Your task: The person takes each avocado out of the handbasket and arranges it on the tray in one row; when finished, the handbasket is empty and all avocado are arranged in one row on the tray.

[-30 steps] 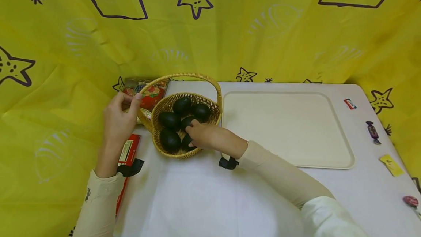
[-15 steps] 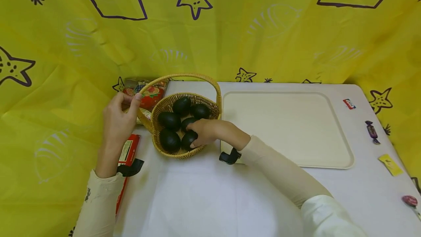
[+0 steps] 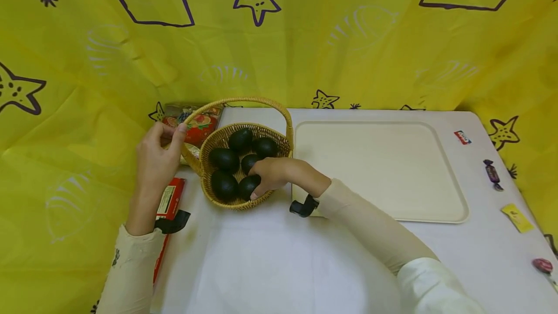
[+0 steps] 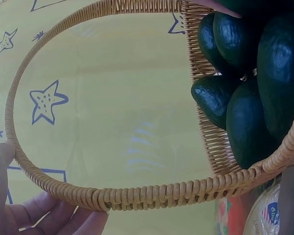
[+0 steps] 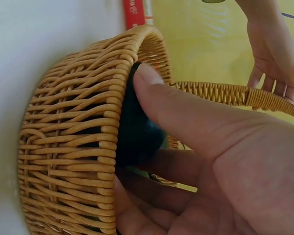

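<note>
A wicker basket (image 3: 209,196) with a tall hoop handle (image 3: 244,100) stands on the table and holds several dark green avocados (image 3: 224,159). My left hand (image 3: 158,154) holds the left side of the handle; in the left wrist view its thumb and fingers (image 4: 54,213) lie around the wicker. Inside the basket's front right part, my right hand (image 3: 279,174) grips an avocado (image 3: 248,187). In the right wrist view the thumb lies over this avocado (image 5: 137,127), with fingers on its other side, partly hidden by the basket wall.
A cream tray (image 3: 370,168) lies right of the basket, beneath the right wrist. Candies, including a purple-wrapped one (image 3: 492,174) and a lollipop (image 3: 542,265), line the right edge. A red box (image 3: 172,197) lies under the left arm. Fruit-printed packaging (image 3: 202,127) sits behind the basket.
My right hand has shifted from between two avocados onto the front right one and grips it; that avocado has moved slightly left. The left hand stays on the handle.
</note>
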